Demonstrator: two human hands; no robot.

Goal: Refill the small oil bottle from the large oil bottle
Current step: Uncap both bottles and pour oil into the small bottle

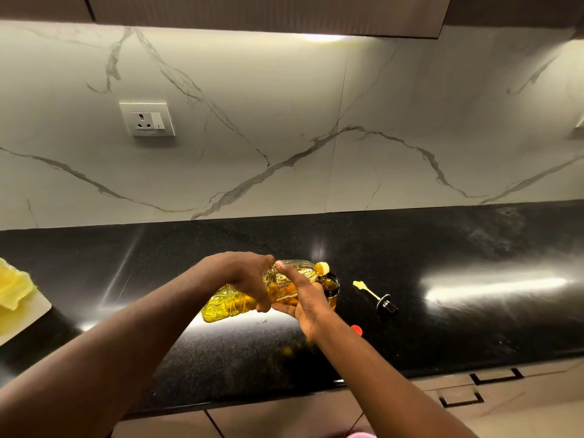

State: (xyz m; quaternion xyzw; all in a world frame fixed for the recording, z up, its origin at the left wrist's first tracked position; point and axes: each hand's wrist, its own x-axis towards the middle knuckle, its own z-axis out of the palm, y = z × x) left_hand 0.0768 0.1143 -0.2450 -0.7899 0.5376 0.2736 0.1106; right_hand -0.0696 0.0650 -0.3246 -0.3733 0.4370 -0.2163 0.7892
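Head view: our left hand [243, 275] and right hand [305, 300] both grip the tilted large oil bottle [230, 303], its neck at the small oil bottle [330, 284] on the counter [442, 245].

Clear embossed plastic on the large oil bottle [227, 303]; glossy black speckled stone counter [474, 327]; smooth veined marble-look wall [284, 121]; yellow cloth [14, 287] far left.
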